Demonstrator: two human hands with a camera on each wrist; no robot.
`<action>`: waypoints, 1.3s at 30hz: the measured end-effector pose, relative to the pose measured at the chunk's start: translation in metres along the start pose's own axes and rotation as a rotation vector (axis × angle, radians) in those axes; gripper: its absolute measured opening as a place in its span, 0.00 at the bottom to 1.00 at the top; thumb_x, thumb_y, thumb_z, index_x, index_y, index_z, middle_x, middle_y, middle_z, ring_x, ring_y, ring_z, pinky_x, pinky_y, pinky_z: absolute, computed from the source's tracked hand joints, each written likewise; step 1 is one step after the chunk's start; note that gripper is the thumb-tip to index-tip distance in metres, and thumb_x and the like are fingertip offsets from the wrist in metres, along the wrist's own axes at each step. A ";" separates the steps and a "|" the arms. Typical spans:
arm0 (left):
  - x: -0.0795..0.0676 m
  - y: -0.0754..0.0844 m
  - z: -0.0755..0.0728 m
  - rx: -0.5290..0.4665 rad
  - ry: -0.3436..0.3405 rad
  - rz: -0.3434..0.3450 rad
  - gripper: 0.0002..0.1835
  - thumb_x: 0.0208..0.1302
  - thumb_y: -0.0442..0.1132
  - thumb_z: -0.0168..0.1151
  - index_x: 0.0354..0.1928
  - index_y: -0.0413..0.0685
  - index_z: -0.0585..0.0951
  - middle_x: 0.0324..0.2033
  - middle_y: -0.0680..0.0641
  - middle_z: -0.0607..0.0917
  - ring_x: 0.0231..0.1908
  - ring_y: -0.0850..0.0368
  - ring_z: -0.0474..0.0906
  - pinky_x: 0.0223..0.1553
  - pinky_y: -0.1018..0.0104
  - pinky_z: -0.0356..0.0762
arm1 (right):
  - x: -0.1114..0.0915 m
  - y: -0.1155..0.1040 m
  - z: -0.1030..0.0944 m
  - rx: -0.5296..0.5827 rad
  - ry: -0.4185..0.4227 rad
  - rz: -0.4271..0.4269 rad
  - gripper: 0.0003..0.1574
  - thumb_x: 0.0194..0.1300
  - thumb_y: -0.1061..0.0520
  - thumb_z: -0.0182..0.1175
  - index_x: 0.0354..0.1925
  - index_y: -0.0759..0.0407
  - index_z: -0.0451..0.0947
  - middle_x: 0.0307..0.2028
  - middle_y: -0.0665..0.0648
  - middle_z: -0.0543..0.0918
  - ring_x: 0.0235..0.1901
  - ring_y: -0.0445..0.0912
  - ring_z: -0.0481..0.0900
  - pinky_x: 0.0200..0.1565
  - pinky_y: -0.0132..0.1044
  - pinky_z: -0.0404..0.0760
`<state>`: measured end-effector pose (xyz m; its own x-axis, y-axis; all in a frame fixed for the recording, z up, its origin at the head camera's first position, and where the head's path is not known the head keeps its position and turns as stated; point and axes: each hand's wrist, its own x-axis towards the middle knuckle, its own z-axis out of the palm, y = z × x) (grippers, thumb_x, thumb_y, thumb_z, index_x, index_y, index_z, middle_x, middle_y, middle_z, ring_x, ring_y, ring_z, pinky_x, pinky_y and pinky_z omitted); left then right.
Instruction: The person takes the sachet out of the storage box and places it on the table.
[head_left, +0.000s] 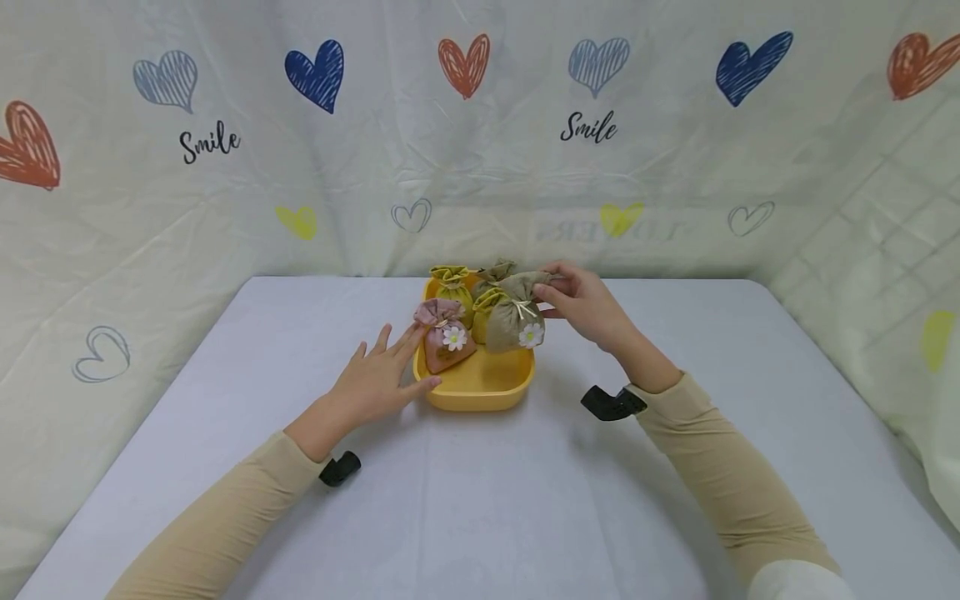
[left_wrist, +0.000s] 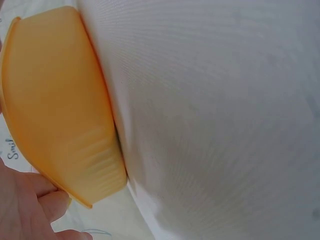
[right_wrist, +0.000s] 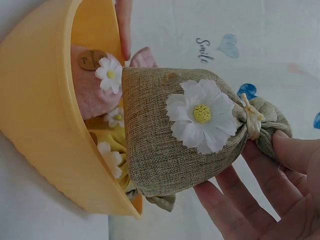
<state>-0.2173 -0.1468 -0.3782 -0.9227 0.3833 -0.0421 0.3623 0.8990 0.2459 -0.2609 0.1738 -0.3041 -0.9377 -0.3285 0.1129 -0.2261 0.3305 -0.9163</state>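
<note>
My right hand (head_left: 581,302) pinches the gathered top of a grey-green cloth drawstring pouch (head_left: 510,327), thumb on one side and fingers on the other. A white flower with a yellow centre decorates this pouch (right_wrist: 150,135), which is held over the right part of a yellow plastic basket (head_left: 480,402). Inside the basket are a pink pouch (head_left: 442,358), two yellow pouches (head_left: 450,287) and another grey-green pouch (head_left: 497,271), partly hidden. With fingers spread, my left hand (head_left: 375,379) touches the basket's left rim; its fingertips lie by the pink pouch.
A white cloth covers the table (head_left: 480,500). Behind it hangs a pale curtain (head_left: 510,167) printed with hearts and "Smile". Each wrist carries a small black camera (head_left: 613,403), close above the tabletop.
</note>
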 end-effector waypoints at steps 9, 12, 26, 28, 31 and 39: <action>0.001 -0.001 0.001 0.010 -0.006 -0.004 0.51 0.71 0.73 0.47 0.83 0.50 0.47 0.79 0.44 0.54 0.78 0.32 0.40 0.70 0.27 0.44 | -0.008 0.003 -0.015 -0.024 0.041 0.008 0.20 0.80 0.61 0.52 0.64 0.72 0.67 0.55 0.71 0.81 0.53 0.56 0.83 0.53 0.42 0.83; 0.001 -0.001 0.001 0.012 -0.005 -0.005 0.51 0.71 0.72 0.48 0.83 0.50 0.47 0.79 0.44 0.54 0.78 0.32 0.40 0.70 0.27 0.43 | -0.011 0.005 -0.020 -0.026 0.055 0.009 0.21 0.80 0.61 0.52 0.64 0.72 0.67 0.56 0.71 0.80 0.50 0.50 0.84 0.52 0.40 0.84; 0.001 -0.001 0.001 -0.007 -0.011 -0.014 0.51 0.71 0.72 0.49 0.83 0.51 0.46 0.80 0.45 0.54 0.78 0.33 0.39 0.70 0.27 0.42 | -0.022 0.018 -0.033 -0.015 0.137 0.013 0.17 0.80 0.62 0.53 0.59 0.73 0.69 0.52 0.66 0.83 0.44 0.36 0.83 0.48 0.35 0.84; 0.002 -0.002 0.002 -0.008 -0.009 -0.013 0.51 0.71 0.72 0.49 0.83 0.51 0.47 0.80 0.45 0.54 0.78 0.33 0.39 0.70 0.26 0.42 | -0.023 0.020 -0.034 -0.006 0.160 0.006 0.17 0.79 0.62 0.53 0.59 0.74 0.69 0.51 0.65 0.83 0.43 0.35 0.83 0.48 0.34 0.84; 0.001 -0.002 0.003 -0.012 -0.008 -0.013 0.51 0.72 0.71 0.49 0.83 0.51 0.47 0.80 0.44 0.54 0.78 0.33 0.39 0.70 0.26 0.42 | -0.025 0.023 -0.036 -0.008 0.194 0.003 0.19 0.79 0.61 0.54 0.59 0.74 0.69 0.51 0.65 0.84 0.43 0.34 0.83 0.48 0.33 0.84; 0.000 0.000 0.001 -0.013 -0.009 -0.015 0.51 0.72 0.71 0.50 0.83 0.50 0.47 0.80 0.45 0.53 0.78 0.32 0.40 0.70 0.26 0.43 | -0.027 0.032 -0.047 -0.026 0.282 0.026 0.25 0.80 0.57 0.55 0.65 0.74 0.69 0.48 0.57 0.85 0.42 0.31 0.82 0.47 0.30 0.83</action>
<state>-0.2168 -0.1464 -0.3789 -0.9267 0.3718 -0.0549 0.3467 0.9020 0.2573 -0.2554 0.2348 -0.3187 -0.9787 -0.0616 0.1958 -0.2048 0.3592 -0.9105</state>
